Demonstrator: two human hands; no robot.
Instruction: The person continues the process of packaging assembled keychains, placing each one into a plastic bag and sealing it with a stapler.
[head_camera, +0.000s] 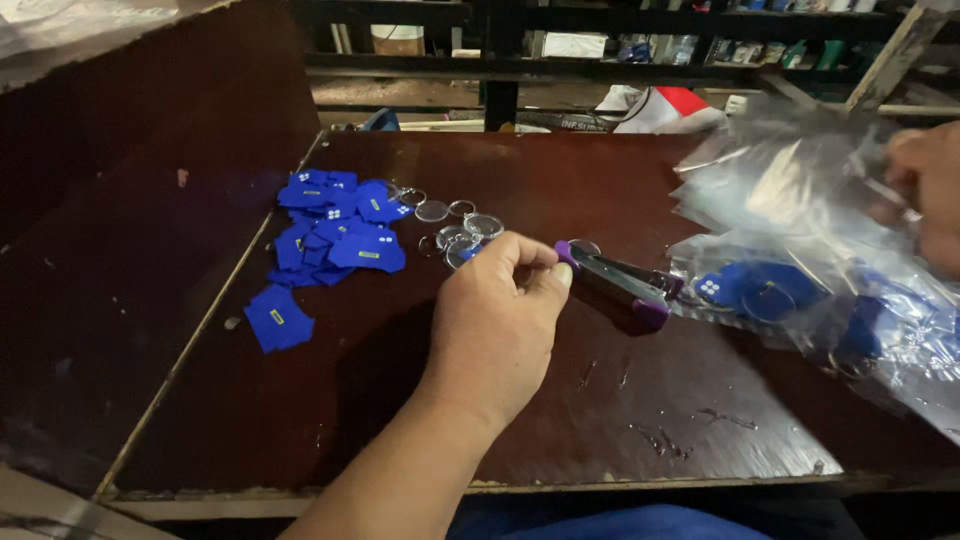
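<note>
My left hand (495, 315) is over the middle of the dark brown table (620, 400), its thumb and fingers pinched together. The fingertips are right at the near end of a purple and metal stapler (615, 280) that lies on the table. I cannot tell whether they pinch anything small. My right hand (930, 190) is at the right edge of the view and grips a stack of clear plastic bags (790, 190). Below it lie filled bags holding blue keyrings (770, 290).
A heap of blue shirt-shaped cutouts (335, 225) lies at the left of the table, with one apart (277, 318). Several clear round discs with rings (455, 230) lie beside the heap. Dark shelving (500, 60) with clutter stands behind the table.
</note>
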